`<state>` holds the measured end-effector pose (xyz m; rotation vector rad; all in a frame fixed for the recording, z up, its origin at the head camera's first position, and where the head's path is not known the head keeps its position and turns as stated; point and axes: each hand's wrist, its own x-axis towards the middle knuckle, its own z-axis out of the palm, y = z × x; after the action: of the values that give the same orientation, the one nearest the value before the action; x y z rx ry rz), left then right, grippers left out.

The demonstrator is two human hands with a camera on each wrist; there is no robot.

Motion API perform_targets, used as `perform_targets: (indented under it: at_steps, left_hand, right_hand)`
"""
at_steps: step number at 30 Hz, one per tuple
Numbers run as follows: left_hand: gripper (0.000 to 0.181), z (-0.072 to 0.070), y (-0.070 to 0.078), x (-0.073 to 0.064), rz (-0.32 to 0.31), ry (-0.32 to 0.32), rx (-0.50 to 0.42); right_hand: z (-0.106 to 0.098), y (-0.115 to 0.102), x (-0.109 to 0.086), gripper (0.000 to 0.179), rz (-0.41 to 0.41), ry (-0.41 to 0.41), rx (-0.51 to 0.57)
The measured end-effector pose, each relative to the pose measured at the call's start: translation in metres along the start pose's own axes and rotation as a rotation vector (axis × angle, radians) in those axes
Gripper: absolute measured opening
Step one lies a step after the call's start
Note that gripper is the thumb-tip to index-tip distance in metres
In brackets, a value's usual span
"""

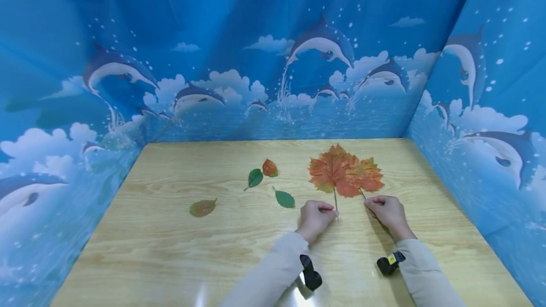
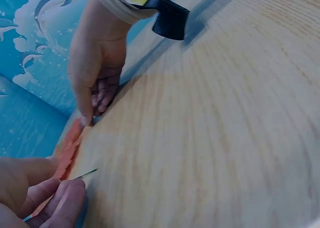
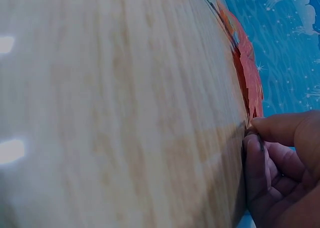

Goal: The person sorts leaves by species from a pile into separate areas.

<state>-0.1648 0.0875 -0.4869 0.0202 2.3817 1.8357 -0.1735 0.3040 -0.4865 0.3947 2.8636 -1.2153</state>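
Two orange-red maple leaves lie overlapping on the table's right side: the left maple leaf [image 1: 329,168] and the right maple leaf [image 1: 369,174]. My left hand [image 1: 315,221] pinches the left leaf's thin stem [image 1: 335,200] between thumb and fingers. In the left wrist view the tip of that stem [image 2: 90,173] pokes out past the fingers. My right hand [image 1: 389,213] pinches the stem of the right leaf close to the table. Seen from the right wrist, thumb and forefinger of the right hand [image 3: 282,163] meet just below the red leaf edge [image 3: 247,68].
Left of the hands lie a green leaf [image 1: 285,199], another green leaf [image 1: 255,177], a small red-orange leaf [image 1: 269,168] and a brownish-green leaf [image 1: 203,208]. The wooden table [image 1: 170,250] is bordered by a blue dolphin-print backdrop [image 1: 239,108] at back and sides.
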Motion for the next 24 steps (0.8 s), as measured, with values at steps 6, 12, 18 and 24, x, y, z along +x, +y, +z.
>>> perform_targets:
  at_steps: [6, 12, 18, 24]
  left_hand:
    - [0.017, -0.028, 0.015, 0.011, 0.014, -0.063, 0.009]
    - [0.022, -0.072, 0.034, 0.017, 0.061, -0.096, 0.102]
    - [0.024, -0.121, 0.037, 0.019, 0.065, -0.042, 0.129]
    - [0.029, -0.167, 0.028, 0.021, 0.050, 0.066, 0.142]
  right_hand:
    - [0.000, 0.001, 0.000, 0.029, 0.015, -0.015, 0.007]
    - [0.000, 0.000, -0.001, 0.027, 0.009, -0.016, 0.004]
    - [0.000, 0.000, -0.001, 0.028, 0.016, -0.020, 0.008]
    - [0.000, -0.001, 0.000, 0.027, 0.008, -0.006, -0.004]
